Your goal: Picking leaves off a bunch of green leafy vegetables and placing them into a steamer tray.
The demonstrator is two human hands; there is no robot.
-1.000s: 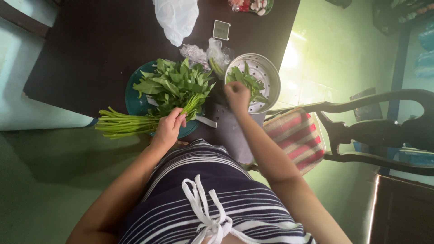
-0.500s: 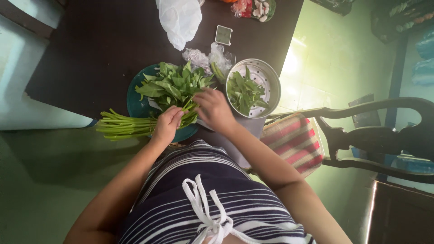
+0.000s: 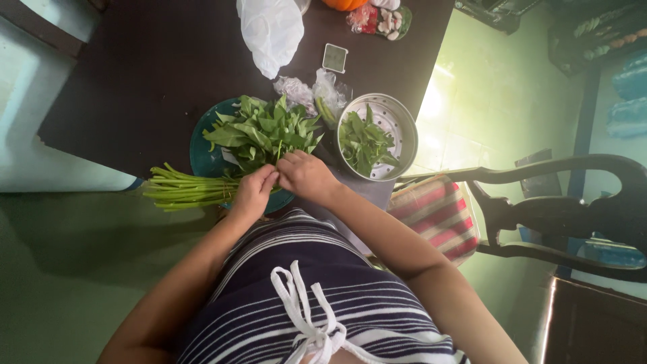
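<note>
On the teal plate point(image 3: 199, 149) at the near edge of the dark table point(image 3: 135, 74) lies the bunch of leafy greens point(image 3: 259, 133), its long axis running left to right: pale green stalks point(image 3: 182, 189) jut out past the plate's left rim, while the leafy tops spread toward the right. Both hands meet at the middle of the bunch, where stalks give way to leaves. The left hand point(image 3: 253, 193) has its fingers closed around the stems from the near side; the right hand point(image 3: 304, 175) touches it, fingertips pinched on a sprig at the leafy end, so the 2 hands grip the same stretch of greens side by side. The leaves lie just ahead of the fingers, the stalks to their left.

Just right of the plate stands a round perforated metal steamer tray point(image 3: 397, 121) holding a small heap of picked leaves point(image 3: 364, 143); the right hand is the nearer one to it. Crumpled clear plastic point(image 3: 311, 89) lies behind the plate and tray, a white plastic bag point(image 3: 271, 30) farther back.
</note>
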